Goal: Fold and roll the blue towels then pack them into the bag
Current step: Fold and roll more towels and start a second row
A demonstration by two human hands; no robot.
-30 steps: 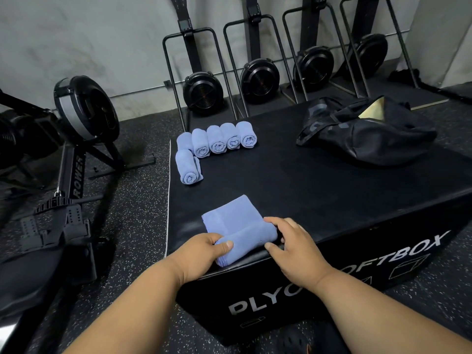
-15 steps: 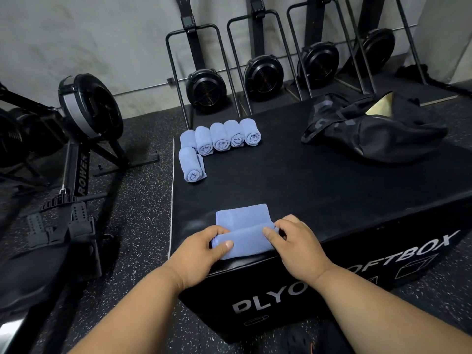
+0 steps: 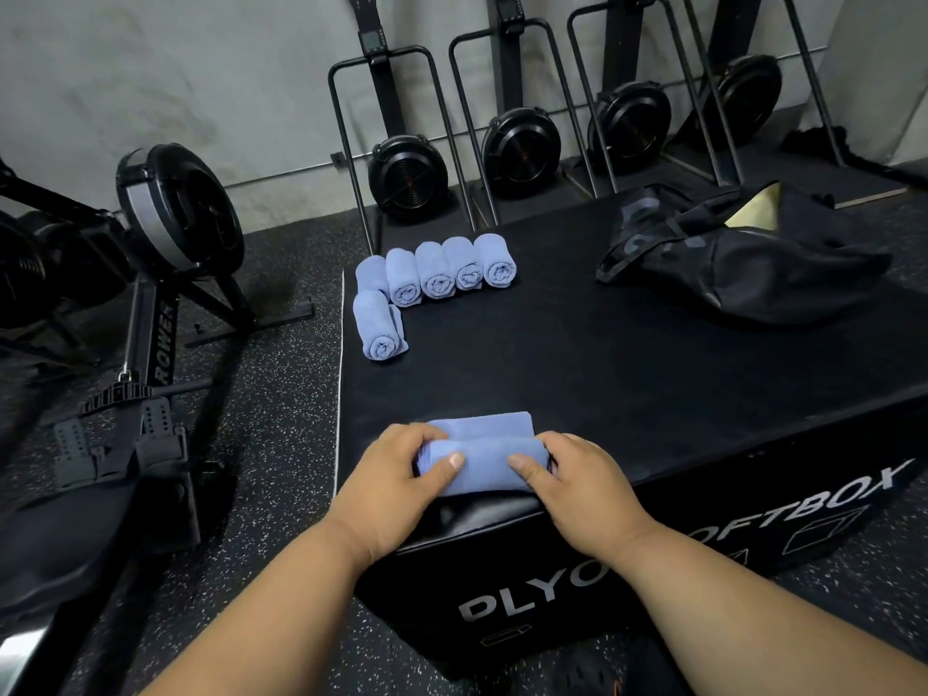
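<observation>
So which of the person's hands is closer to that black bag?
The right hand. It grips the towel on the side toward the bag, which lies far back on the right; the left hand grips the opposite end.

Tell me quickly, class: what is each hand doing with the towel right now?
Left hand: closed, gripping the left end of the half-rolled blue towel.
Right hand: closed, gripping the towel's right end.

A gym, probably: rowing machines (image 3: 165,273) stand left of and behind the black plyo box (image 3: 653,394), on speckled rubber flooring (image 3: 281,419).
</observation>
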